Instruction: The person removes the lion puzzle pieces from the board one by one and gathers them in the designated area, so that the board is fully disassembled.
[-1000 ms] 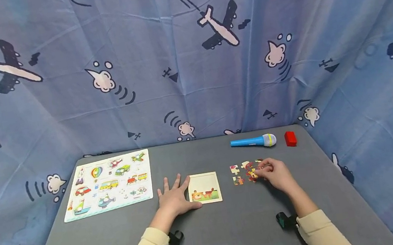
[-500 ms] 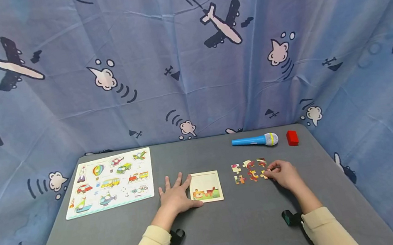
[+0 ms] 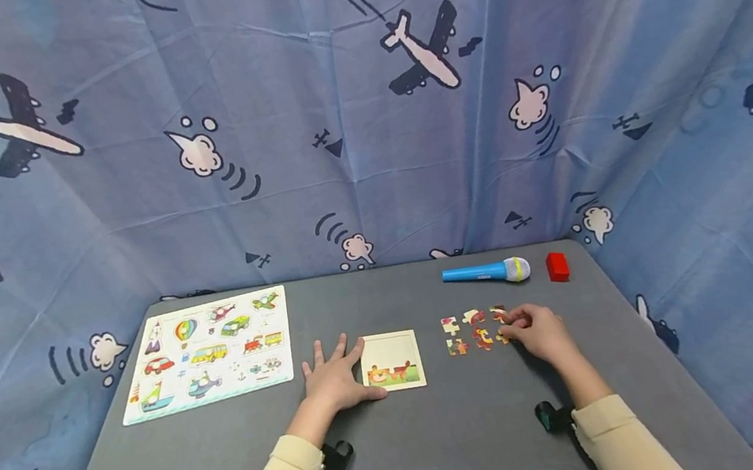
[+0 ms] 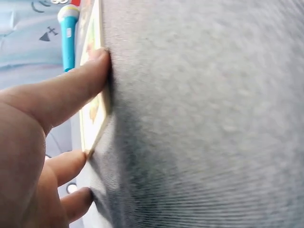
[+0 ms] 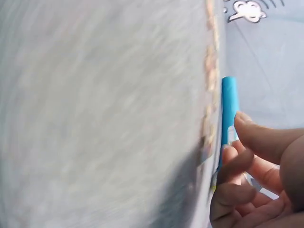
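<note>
My left hand [image 3: 334, 385] is spread on the table beside a small square puzzle tray [image 3: 389, 348]. In the left wrist view, the thumb [image 4: 78, 78] lies along the tray's near edge and a fingertip touches its corner. A strip of assembled picture fills the tray's lower part; bare board shows above. To the right, several loose jigsaw pieces [image 3: 482, 338] lie in two rows. My right hand [image 3: 535, 331] is over the right end, fingertips beside the lower-right jigsaw piece [image 3: 502, 336]. In the right wrist view its thumb [image 5: 259, 137] stands apart from bent fingers, with nothing visible between.
Behind the pieces lies a blue toy microphone [image 3: 486, 273], with a red block [image 3: 558, 266] to its right. A large picture board [image 3: 209, 355] with vehicles lies at the left. A patterned blue curtain [image 3: 308, 156] hangs behind the grey table [image 3: 407, 455].
My right hand has shifted right from over the middle of the lower row, uncovering the pieces there; a yellowish piece now shows at that row's right end. My left hand stays put.
</note>
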A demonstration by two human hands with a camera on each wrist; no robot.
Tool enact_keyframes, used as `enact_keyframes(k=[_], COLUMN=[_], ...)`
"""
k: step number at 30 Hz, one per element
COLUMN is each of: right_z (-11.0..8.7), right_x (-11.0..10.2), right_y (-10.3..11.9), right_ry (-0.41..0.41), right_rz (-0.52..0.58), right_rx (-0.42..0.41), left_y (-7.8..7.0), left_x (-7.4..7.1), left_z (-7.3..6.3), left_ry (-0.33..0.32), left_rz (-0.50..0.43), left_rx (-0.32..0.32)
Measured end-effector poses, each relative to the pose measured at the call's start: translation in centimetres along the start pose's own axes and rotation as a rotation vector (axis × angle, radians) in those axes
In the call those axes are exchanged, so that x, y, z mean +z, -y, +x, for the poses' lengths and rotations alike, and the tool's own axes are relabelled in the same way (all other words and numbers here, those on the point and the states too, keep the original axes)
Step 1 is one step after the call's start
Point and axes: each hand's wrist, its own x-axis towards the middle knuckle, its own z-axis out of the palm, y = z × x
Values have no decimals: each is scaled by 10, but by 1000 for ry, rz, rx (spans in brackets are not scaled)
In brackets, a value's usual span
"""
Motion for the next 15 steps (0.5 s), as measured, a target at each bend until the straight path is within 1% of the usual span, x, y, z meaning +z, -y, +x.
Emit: enact_keyframes(k=[6,10,13,15], right_z=[-5,-5,-6,-8], right_x=[3,12,23,31], right_y=[23,42,55,64], right_ry=[20,6,-2,8], right_rz=[90,127,147,160], right_rx=[-51,-108,-134,-145], left_y=[3,7,9,10], left_x=[-9,-11,-12,-12], left_z=[-1,-2,-1,-1], left_ry=[49,60,67,69], left_rz=[-48,-60,-56,-51], left_rx=[19,36,41,42])
